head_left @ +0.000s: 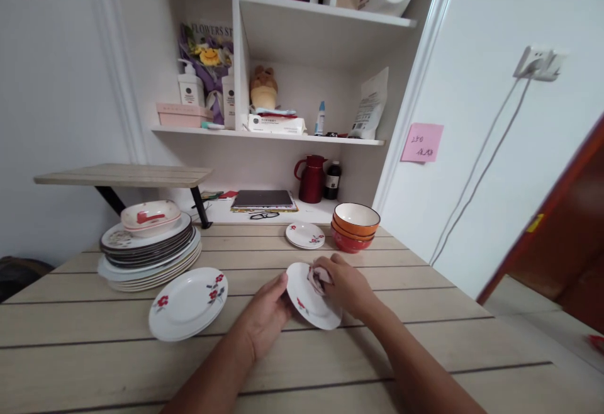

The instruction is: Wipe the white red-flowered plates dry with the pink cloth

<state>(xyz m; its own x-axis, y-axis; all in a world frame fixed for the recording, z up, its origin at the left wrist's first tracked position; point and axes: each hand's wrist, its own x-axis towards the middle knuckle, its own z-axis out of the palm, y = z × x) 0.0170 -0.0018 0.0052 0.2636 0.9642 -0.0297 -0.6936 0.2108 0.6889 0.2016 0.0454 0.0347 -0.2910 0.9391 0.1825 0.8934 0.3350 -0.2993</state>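
Your small plate [311,306], white with a red flower print, is held tilted just above the counter [94,351], its face turned up and toward the right, rim sloping down toward you; it's round, so no real long axis, only that tilt. Your left hand [264,316] is clamped on the plate's left rim, fingers behind it. Your right hand [346,288] is closed on a crumpled cloth [318,279], pressing it to the plate's upper face. Judged from that, wiping of this plate is under way, not finished; you can't tell how much of its face is covered already. Left of the plate, a like flowered plate pair [187,304] lies flat on the counter, looks like two stacked. Farther left of the plate and back, a tall plate stack [151,257] with a shallow red-marked dish [150,216] on top. Behind the plate, one small saucer [304,235] lies flat, and just right of that stacked orange bowls [355,226]. Which of these are wiped and which wait, you can't tell. Well behind the plate: a red jug [311,178], a dark bottle [333,180], a tablet [262,199], glasses [264,215], and shelves [268,138] with bottles and packets.
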